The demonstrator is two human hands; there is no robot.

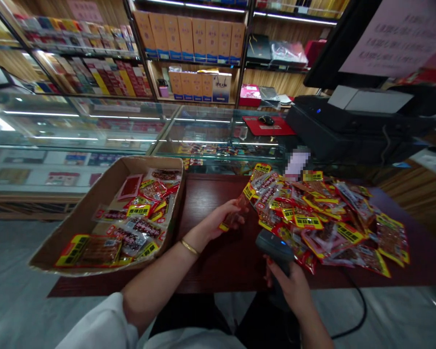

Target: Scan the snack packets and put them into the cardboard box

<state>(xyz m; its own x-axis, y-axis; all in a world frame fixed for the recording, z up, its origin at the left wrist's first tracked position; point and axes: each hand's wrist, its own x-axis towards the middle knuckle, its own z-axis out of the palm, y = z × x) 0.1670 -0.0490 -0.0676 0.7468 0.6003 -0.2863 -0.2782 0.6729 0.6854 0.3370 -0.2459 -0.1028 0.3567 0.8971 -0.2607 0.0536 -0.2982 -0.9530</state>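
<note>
My left hand (228,216) is closed round a snack packet (243,199) with yellow ends, held over the dark red table at the left edge of a heap. In my right hand (288,279) is a black barcode scanner (275,246) with a small blue light on top, its handle wrapped by my fingers. The heap of snack packets (308,221), red, yellow and clear, spreads over the table's right part. On the left stands an open cardboard box (67,228) with several similar packets (140,232) lying in it.
Behind the table (203,189) runs a glass display counter (127,128). A mouse (265,120) rests there on a red pad (249,125). At the right stands a black checkout machine (352,126) with a screen. The scanner's cable (363,310) hangs past the front edge. Shelves hold boxed goods (192,36).
</note>
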